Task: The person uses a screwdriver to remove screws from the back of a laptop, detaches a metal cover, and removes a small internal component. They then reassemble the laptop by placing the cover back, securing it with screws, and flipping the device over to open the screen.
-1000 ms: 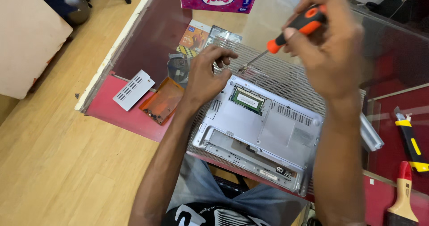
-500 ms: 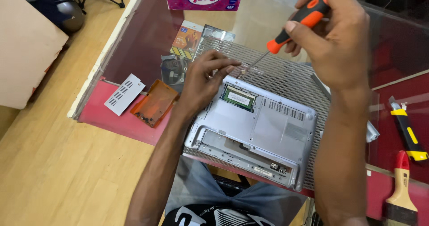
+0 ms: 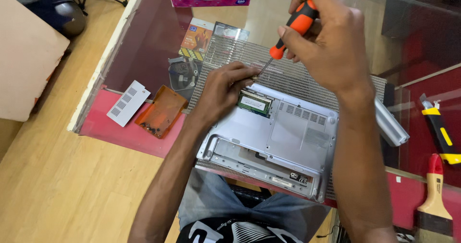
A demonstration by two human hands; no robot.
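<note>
Your right hand (image 3: pixel 331 46) is closed tight around the orange and black handle of a screwdriver (image 3: pixel 288 31). The screwdriver is tilted: its handle is up and to the right, and its thin metal tip points down and to the left, at the far left corner of the silver laptop (image 3: pixel 288 137). The laptop lies upside down on a grey mesh mat (image 3: pixel 307 79), its long side running left to right. Your left hand (image 3: pixel 223 87) rests on that same corner, with its fingers curled and pinched together right by the tip. A small orange tray (image 3: pixel 161 111) sits just to the left on the red mat (image 3: pixel 125 132).
</note>
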